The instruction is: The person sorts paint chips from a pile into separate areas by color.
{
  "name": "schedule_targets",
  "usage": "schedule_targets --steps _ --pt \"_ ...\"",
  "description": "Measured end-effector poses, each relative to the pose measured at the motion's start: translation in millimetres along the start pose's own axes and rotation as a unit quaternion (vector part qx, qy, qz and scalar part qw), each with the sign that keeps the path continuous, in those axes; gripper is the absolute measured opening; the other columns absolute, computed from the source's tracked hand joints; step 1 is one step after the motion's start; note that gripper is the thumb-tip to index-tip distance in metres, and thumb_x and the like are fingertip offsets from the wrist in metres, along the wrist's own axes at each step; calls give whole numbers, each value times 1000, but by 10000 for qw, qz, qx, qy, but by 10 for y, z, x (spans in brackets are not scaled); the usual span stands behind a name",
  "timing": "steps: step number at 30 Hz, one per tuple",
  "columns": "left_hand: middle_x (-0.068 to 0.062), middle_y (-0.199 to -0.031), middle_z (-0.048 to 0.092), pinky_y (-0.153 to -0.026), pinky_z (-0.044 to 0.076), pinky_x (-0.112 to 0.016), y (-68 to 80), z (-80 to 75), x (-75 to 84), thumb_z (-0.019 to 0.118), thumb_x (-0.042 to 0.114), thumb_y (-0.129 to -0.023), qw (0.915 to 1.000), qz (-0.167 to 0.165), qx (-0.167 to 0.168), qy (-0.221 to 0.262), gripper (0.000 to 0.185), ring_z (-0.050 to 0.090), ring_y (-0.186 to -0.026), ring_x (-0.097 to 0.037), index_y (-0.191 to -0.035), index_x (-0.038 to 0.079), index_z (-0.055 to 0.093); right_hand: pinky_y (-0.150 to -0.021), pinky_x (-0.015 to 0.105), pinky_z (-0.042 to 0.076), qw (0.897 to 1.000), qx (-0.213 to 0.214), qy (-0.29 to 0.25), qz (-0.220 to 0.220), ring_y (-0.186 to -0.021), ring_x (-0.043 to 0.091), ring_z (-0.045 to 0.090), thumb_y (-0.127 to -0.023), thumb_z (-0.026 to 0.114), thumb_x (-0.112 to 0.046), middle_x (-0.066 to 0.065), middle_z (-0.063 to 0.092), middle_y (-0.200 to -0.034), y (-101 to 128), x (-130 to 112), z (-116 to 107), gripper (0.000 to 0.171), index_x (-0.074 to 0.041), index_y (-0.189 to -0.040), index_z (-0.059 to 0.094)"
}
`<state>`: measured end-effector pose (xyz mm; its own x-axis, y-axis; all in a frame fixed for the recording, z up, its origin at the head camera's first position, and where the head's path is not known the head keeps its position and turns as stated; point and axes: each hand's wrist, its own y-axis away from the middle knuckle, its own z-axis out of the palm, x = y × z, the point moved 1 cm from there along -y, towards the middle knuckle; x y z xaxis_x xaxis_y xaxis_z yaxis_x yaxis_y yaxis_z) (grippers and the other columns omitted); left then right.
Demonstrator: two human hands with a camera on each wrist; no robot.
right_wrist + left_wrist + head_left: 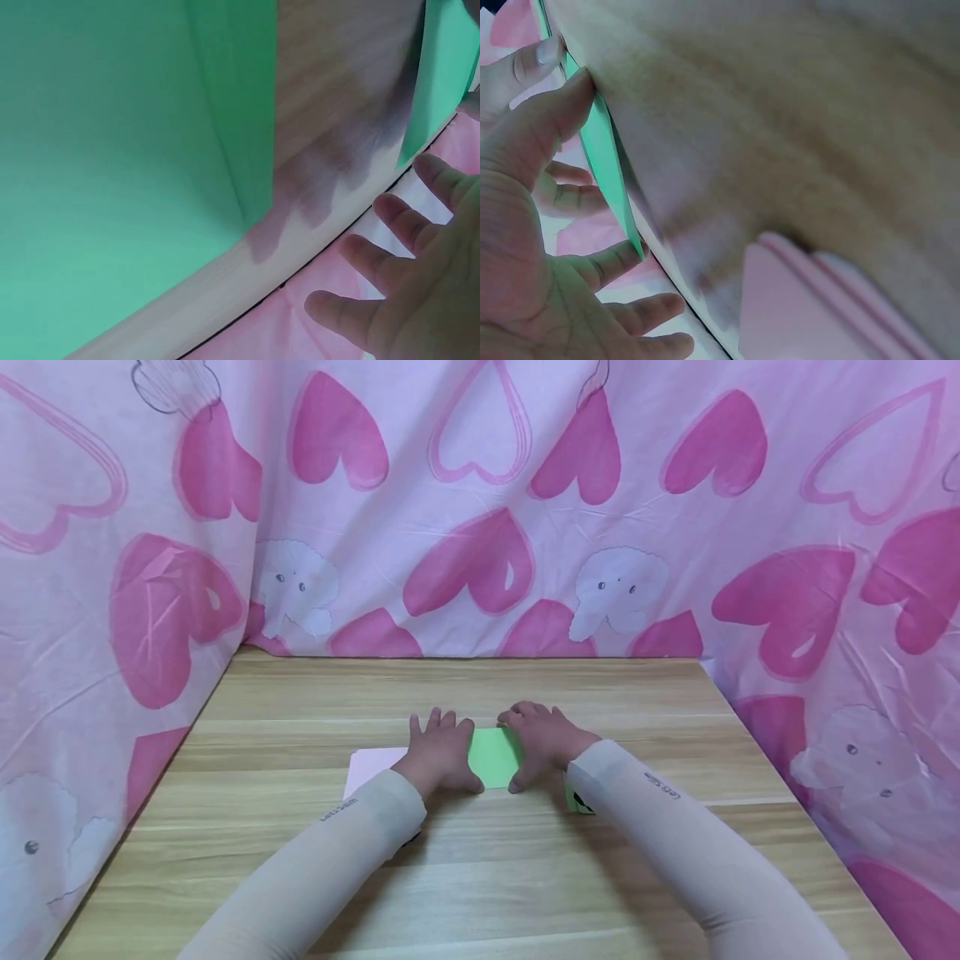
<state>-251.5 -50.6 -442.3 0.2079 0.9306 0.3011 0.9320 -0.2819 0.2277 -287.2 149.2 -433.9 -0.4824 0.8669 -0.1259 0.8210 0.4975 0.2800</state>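
Observation:
A green paper card [493, 758] is held level close over the table, between both hands. My left hand [442, 756] grips its left end, thumb at the near edge and index finger at the far edge, the other fingers spread. At the right end, my right hand [543, 739] holds the same card with thumb and index finger across its two edges. In the left wrist view the card [604, 154] appears edge-on, slightly bowed, with its shadow beneath. The left palm [510, 247] faces it. The right wrist view shows the card [442, 67] beyond the spread right fingers.
Pink paper cards [371, 767] lie stacked left of the left hand, partly covered by it. More green paper [576, 802] with a black mark lies under the right wrist. The wooden table [480, 877] is bordered by a pink heart-print cloth [337, 435].

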Motion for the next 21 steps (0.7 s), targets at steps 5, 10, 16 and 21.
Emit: schedule_targets --steps 5,10,16,21 --pt "-21 -165 38 -126 4 -73 0 10 -15 90 55 -71 9999 28 24 -142 98 19 -160 -47 -151 12 52 -121 72 28 9999 1 121 -44 -146 31 40 -63 96 -59 6 46 -155 12 -20 14 108 -17 -151 49" --pt "-21 -165 38 -125 5 -74 -1 18 -18 88 57 -71 9995 115 12 -284 97 19 -159 -47 -148 10 54 -119 74 31 9995 62 283 -132 -143 29 41 -62 95 -61 4 48 -150 6 -47 12 107 -16 -148 50" --pt "-21 -167 35 -125 3 -74 10 17 -19 90 61 -66 9990 284 59 -340 112 17 -160 -48 -155 10 46 -116 73 36 9991 256 186 -264 -139 28 46 -63 92 -59 5 50 -149 56 -11 -27 104 -14 -147 50" --pt "-20 -169 32 -126 -2 -72 -15 -10 72 89 57 -66 9983 474 278 -190 114 13 -162 -45 -159 12 41 -113 64 44 9982 500 -93 -329 -129 26 52 -63 94 -55 5 53 -147 180 149 -99 105 -13 -149 51"
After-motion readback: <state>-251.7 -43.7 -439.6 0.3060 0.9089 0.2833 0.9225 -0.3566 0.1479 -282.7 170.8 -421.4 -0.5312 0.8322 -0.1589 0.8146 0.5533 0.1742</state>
